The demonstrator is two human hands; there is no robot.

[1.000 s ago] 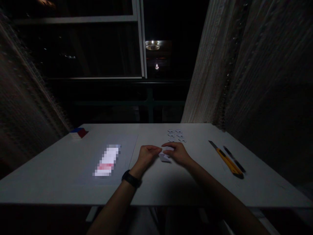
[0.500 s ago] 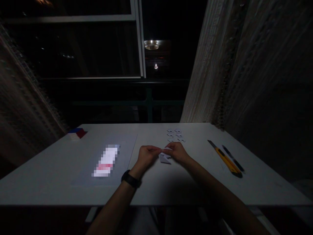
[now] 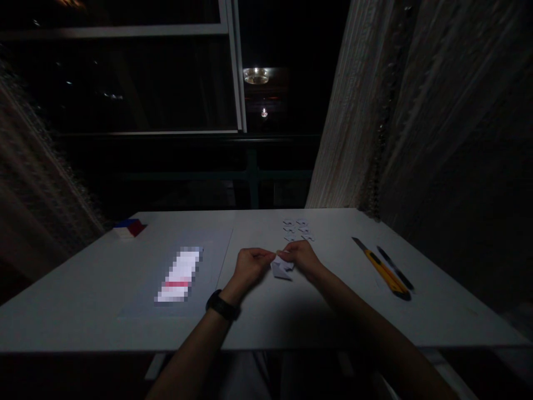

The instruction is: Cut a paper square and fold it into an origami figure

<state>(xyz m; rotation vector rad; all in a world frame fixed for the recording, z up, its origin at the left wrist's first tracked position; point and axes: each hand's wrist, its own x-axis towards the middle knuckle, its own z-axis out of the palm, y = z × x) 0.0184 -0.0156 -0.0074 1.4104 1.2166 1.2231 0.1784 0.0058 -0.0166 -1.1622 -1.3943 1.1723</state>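
We see both hands meeting at the middle of the white surface. The left hand, with a dark watch on its wrist, and the right hand each pinch one folded paper piece between closed fingertips. The piece sits low between the two hands, touching or just above the surface; we cannot tell which in this dim light. Its upper edge is held by the fingers, and a pointed corner reaches down towards the near right. As far as we can make out, its long axis runs roughly left to right.

Just beyond the right hand lies a cluster of small folded papers. We count six, in two columns of three, though the dark makes the count uncertain.

Well apart to the right lie one yellow utility knife and one black pen, side by side, both slanting from far left to near right. To the left lies one pale flat sheet with a blurred patch on it. At the far left corner rests one colour cube.
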